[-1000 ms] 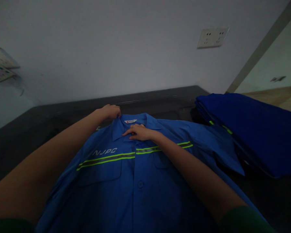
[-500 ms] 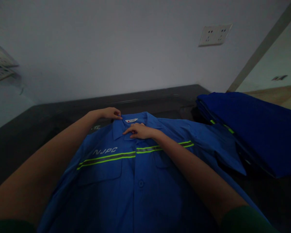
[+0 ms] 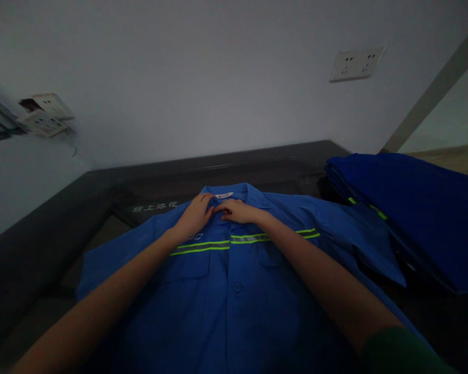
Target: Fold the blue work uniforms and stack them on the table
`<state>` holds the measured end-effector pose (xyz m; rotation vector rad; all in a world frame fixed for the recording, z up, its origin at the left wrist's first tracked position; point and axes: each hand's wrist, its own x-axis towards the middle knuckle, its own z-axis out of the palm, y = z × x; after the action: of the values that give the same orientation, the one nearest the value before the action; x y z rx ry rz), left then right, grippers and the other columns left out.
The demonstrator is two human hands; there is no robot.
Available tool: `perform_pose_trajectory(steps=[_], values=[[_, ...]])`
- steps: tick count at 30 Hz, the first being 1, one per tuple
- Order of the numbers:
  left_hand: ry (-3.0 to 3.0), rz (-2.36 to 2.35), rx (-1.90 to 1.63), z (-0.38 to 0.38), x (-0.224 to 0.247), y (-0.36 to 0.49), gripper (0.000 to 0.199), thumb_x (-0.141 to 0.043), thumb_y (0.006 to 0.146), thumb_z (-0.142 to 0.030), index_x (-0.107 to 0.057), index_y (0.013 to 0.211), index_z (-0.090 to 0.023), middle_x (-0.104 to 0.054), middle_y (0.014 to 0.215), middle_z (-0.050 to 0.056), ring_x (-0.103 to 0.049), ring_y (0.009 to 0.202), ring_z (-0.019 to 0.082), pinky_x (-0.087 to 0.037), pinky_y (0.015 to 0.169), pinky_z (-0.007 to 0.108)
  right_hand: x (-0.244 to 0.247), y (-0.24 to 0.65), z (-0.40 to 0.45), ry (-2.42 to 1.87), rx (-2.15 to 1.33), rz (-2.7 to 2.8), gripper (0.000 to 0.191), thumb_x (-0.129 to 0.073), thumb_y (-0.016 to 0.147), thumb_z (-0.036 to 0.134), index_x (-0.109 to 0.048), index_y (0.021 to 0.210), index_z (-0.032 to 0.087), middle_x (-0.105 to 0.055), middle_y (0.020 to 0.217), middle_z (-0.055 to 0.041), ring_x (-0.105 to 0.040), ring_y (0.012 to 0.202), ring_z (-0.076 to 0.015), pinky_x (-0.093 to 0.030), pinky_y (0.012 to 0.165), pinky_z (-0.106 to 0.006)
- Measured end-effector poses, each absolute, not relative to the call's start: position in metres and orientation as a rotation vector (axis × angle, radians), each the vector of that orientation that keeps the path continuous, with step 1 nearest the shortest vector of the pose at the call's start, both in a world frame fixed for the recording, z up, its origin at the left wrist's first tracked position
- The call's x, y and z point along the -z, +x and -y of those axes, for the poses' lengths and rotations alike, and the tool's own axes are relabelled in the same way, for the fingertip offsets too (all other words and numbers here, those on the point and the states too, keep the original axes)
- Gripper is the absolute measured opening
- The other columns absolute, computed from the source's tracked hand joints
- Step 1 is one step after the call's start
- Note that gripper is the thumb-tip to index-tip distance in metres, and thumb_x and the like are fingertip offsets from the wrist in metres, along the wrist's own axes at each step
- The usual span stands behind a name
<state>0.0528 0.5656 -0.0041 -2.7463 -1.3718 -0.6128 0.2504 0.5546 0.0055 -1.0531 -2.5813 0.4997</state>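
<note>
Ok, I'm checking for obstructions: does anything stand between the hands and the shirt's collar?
Nothing visible does: the left hand and right hand are at the collar of the blue shirt. The folded blue cloth lies to the right.

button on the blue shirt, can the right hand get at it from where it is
Probably yes: the button lies uncovered on the shirt, below the right hand in the picture, with only shirt cloth between them.
</note>
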Motion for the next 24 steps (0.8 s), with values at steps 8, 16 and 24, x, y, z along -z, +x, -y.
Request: perform_pose_trajectory(steps=[8, 16, 24], values=[[-2.611, 1.692, 0.308, -0.528, 0.026, 0.068, 0.075, -0.035, 0.093, -0.055, -0.028, 0.145, -0.002, -0.022, 0.153, 0.022, -0.018, 0.143, 0.03, -0.02, 0.116, 0.045, -0.022, 0.269, -0.529, -1.049, -0.477, 2.521, 0.016, -0.059, 0.088, 0.018, -0.07, 0.098, 0.012, -0.07, 0.096, -0.0088, -0.062, 0.087, -0.0183, -0.045, 0.079, -0.028], [-2.546, 1.76, 0.348, -0.507, 0.021, 0.095, 0.069, -0.041, 0.093, -0.046, -0.031, 0.145, -0.002, -0.025, 0.153, 0.02, -0.021, 0.143, 0.028, -0.02, 0.116, 0.042, -0.003, 0.273, -0.48, -1.222, -0.02, 2.468, 0.019, -0.065, 0.086, 0.028, -0.065, 0.099, 0.014, -0.061, 0.103, -0.0099, -0.055, 0.1, -0.0212, -0.043, 0.089, -0.033], [-2.458, 1.736, 0.512, -0.505, 0.029, 0.1, 0.055, -0.037, 0.096, -0.037, -0.038, 0.142, -0.007, -0.032, 0.15, 0.018, -0.027, 0.141, 0.026, -0.023, 0.116, 0.042, 0.015, 0.257, -0.477, -1.377, 0.211, 2.351, 0.025, -0.06, 0.089, 0.029, -0.06, 0.109, 0.014, -0.06, 0.11, -0.0125, -0.052, 0.106, -0.0254, -0.044, 0.091, -0.038]])
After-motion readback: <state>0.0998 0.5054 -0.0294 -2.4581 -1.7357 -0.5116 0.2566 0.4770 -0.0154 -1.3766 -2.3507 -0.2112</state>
